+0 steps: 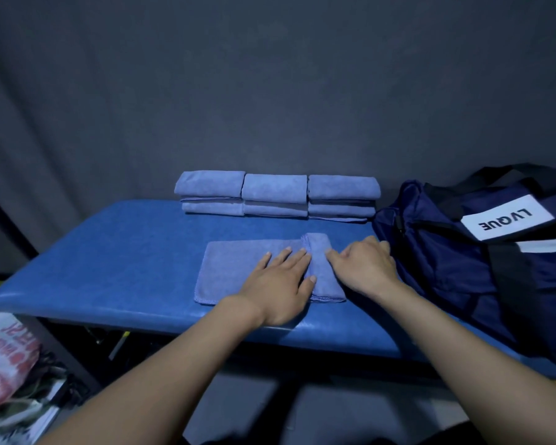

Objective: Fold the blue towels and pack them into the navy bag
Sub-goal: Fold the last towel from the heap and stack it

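Observation:
A blue towel (235,268) lies flat on the blue padded table (126,252), its right end rolled or folded into a thick band. My left hand (280,284) presses flat on the towel just left of that band, thumb touching it. My right hand (363,264) rests on the band's right side, fingers curled against the cloth. Several folded blue towels (275,194) sit in three short stacks along the table's far edge. The navy bag (469,252) with black straps and a white label stands on the table's right end, close to my right hand.
A dark grey curtain (270,91) hangs right behind the table. A white plastic bag with red print (4,358) and other clutter lie on the floor at the lower left. The table's front edge runs beneath my forearms.

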